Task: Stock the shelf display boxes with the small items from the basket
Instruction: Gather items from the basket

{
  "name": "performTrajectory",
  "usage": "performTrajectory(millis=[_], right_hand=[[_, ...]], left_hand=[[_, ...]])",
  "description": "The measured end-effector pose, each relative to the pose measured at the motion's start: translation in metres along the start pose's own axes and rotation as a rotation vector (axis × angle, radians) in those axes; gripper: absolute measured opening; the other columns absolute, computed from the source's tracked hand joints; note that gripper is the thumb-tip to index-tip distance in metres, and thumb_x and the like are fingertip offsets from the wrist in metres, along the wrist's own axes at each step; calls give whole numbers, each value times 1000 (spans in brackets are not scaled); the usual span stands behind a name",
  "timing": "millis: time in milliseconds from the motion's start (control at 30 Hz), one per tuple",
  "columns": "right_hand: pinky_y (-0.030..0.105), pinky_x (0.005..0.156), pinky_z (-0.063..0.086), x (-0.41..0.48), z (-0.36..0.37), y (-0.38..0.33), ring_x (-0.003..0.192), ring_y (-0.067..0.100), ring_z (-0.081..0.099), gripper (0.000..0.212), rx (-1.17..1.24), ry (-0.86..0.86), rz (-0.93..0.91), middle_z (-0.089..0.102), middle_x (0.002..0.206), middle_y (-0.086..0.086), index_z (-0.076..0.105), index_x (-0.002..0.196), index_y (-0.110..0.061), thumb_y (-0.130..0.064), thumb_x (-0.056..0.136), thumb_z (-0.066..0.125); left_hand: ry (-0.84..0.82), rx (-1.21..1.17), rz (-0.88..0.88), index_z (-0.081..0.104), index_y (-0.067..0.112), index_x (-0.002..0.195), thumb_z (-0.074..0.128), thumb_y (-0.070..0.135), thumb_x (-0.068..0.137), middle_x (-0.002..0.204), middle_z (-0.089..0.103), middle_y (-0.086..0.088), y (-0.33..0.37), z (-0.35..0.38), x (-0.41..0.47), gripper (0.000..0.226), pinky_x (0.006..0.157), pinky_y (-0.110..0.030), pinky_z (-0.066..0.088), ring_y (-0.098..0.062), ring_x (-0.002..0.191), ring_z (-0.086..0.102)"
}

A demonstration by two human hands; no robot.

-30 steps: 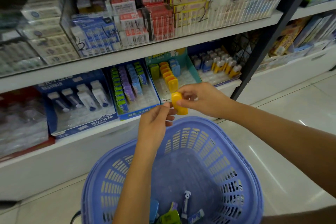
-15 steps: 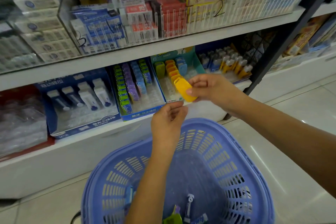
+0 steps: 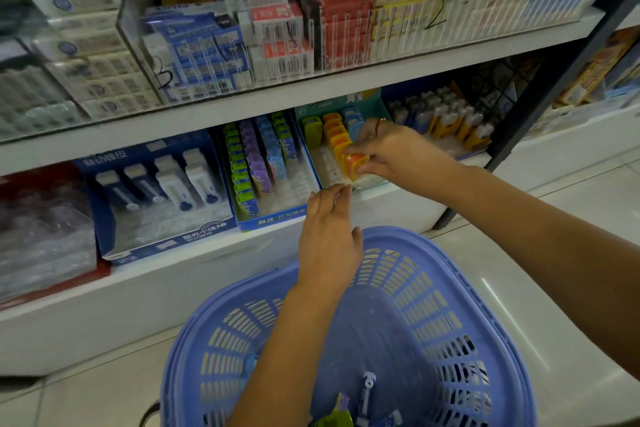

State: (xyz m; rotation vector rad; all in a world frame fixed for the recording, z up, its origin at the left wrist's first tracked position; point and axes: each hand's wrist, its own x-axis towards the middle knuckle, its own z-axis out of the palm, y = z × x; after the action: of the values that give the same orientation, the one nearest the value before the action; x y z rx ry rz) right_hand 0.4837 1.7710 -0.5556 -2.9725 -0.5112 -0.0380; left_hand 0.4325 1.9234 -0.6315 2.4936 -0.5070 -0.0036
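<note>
**One Camera, Worn on My Head**

It looks forward and down, wide-angle and close. The shelves [image 3: 311, 94] fill the frame from 9 through 12 to 3 o'clock; the basket [image 3: 415, 288] sits at 6 o'clock, just below me.

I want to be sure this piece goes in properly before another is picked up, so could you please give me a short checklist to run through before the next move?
1. Grip: ok. The right hand pinches the yellow item between fingers and thumb.
2. Right box: ok. The item is in the teal display box, at the front end of the orange-yellow row.
3. Fully seated in its slot: cannot tell. The hand covers part of the item and its base is hidden.
4. Other hand free: ok. The left hand is open, holds nothing and hovers above the basket.
5. Stock to pick: ok. A few small items lie at the basket's bottom.
</note>
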Motion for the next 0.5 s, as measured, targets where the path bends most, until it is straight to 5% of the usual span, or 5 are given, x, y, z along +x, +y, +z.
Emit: performTrajectory(millis=[200, 333, 500], right_hand=[[27, 71, 39, -7, 10, 1, 94, 27, 58, 29, -7, 66, 16, 58, 106, 11, 53, 117, -12, -22, 91, 60], [36, 85, 51, -4, 0, 8, 94, 21, 64, 23, 96, 45, -5, 67, 107, 11, 65, 107, -7, -17, 87, 65], [29, 86, 52, 0, -5, 11, 92, 17, 67, 20, 153, 39, -23, 71, 103, 10, 69, 103, -4, -13, 86, 67]], left_hand=[[-25, 6, -18, 21, 16, 150, 57, 24, 92, 153, 23, 2, -1, 3, -1, 68, 118, -29, 13, -21, 144, 11], [-40, -14, -31, 21, 17, 150, 57, 24, 93, 153, 22, 4, -1, 2, -1, 68, 118, -32, 18, -20, 144, 10], [-45, -15, -30, 22, 17, 150, 55, 26, 94, 153, 23, 4, -3, 3, 0, 66, 117, -33, 23, -20, 144, 12]])
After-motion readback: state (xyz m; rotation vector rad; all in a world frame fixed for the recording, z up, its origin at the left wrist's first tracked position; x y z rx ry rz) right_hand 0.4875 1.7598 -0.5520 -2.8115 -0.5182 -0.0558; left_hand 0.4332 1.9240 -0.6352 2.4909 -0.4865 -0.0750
